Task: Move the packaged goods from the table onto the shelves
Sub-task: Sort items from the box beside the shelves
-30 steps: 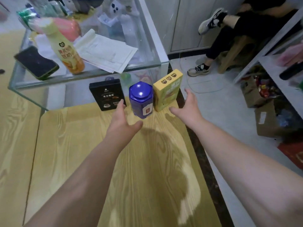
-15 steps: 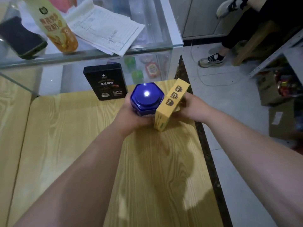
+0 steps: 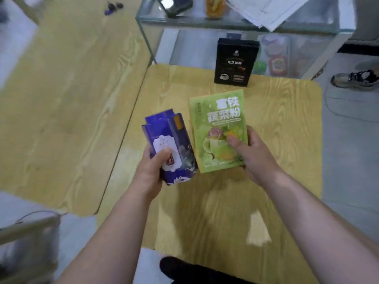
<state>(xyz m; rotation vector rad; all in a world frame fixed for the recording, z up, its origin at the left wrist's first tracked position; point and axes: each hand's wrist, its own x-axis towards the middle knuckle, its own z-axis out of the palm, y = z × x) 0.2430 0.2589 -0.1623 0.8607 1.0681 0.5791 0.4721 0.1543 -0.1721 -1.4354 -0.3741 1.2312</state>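
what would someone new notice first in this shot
Two packages are held up mid-view: the left hand grips a blue tin, tilted, and the right hand holds a green box with its printed face to the camera. Behind them a black box stands upright at the far edge of the wooden table.

Likely a small shop: a glass display counter across the frame's top holds packaged goods inside, papers lie on it, and a black coffee box stands before it.
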